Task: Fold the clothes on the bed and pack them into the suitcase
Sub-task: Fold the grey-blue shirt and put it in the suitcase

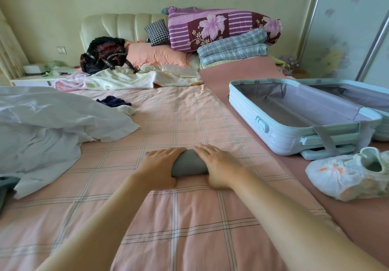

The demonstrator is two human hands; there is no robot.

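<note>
Head view, fingers first: the fingers of the left hand lie nearly straight across the top of a small grey rolled cloth bundle, and the fingers of the right hand lie the same way from the other side. Neither hand closes round it. Both press down, one at each end, and the grey cloth shows between them. Whether a thumb is tucked beneath cannot be told.

Judgement: the two-handed press flattens the bundle and keeps it from springing open before it is lifted.

The bundle rests on the pink checked bed sheet, near the person and roughly mid-bed. To the right, well apart from it, a pale blue hard-shell suitcase lies open on the bed. The grey-lined half facing the camera holds nothing visible, so packing appears barely begun.

On the left, a heap of white crumpled garments remains unfolded, with a dark purple garment just beyond it. Judgement: most of the folding is outstanding.
</note>
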